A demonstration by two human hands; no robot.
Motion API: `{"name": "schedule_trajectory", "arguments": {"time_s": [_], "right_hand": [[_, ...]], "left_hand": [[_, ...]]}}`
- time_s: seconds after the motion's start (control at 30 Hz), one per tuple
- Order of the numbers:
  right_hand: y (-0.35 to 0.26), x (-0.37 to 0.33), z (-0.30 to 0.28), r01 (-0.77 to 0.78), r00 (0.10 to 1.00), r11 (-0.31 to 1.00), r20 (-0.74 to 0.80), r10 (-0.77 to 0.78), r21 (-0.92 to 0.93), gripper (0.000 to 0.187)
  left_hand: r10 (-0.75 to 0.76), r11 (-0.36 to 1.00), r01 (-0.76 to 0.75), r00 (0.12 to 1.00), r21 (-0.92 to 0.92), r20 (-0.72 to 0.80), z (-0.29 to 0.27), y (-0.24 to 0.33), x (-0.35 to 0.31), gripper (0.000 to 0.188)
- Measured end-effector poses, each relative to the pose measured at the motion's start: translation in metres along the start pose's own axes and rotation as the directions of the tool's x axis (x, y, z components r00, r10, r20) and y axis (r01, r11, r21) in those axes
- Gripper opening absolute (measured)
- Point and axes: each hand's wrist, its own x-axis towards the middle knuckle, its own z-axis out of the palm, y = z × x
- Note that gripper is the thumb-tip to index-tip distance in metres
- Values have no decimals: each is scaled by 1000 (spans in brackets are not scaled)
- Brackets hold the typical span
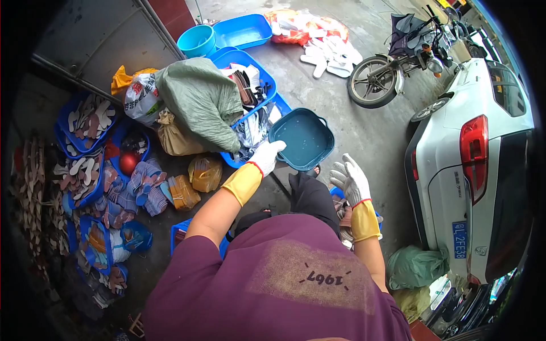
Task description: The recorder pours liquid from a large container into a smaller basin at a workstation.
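My left hand [266, 158], in a white glove with a yellow cuff, is at the near left rim of a dark teal basin [301, 142]. Its fingers look closed over that rim, with the far side of the grip hidden. Small light specks show on the basin floor. To the right of the basin, my right hand [349, 181] is raised in a matching glove, fingers apart and nothing in it. Just beyond my left hand, a blue tub [275, 85] holds brown and pale flat pieces and dark items.
A grey-green sack [199, 94] lies left of the tub, near tan and orange bags. Blue crates [85, 148] of sole-shaped pieces fill the left. White soles [330, 57], a turquoise bucket [196, 41] and a motorcycle [392, 77] are farther off. A white car [466, 170] stands right.
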Motion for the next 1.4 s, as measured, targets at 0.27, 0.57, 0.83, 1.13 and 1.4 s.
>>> {"name": "schedule_trajectory", "arguments": {"time_s": [0.27, 0.57, 0.83, 1.13, 1.4], "right_hand": [[-138, 125, 2, -60, 991, 993, 113, 72, -103, 74], [-274, 268, 18, -126, 985, 986, 100, 138, -111, 53], [-338, 421, 23, -165, 970, 964, 143, 197, -208, 55], [-397, 604, 32, -192, 949, 927, 180, 259, -323, 82], [-454, 739, 125, -195, 782, 756, 366, 504, -625, 68]], "left_hand": [[0, 986, 0, 1000, -166, 2, 113, 63, 85, 35], [1, 995, -4, 999, -101, -34, 199, 136, 204, 42], [9, 995, -13, 999, -96, -44, 209, 177, 345, 42], [30, 993, -56, 974, -108, -226, 176, 205, 513, 38], [101, 980, -142, 957, -137, -272, 172, 261, 591, 46]]}}
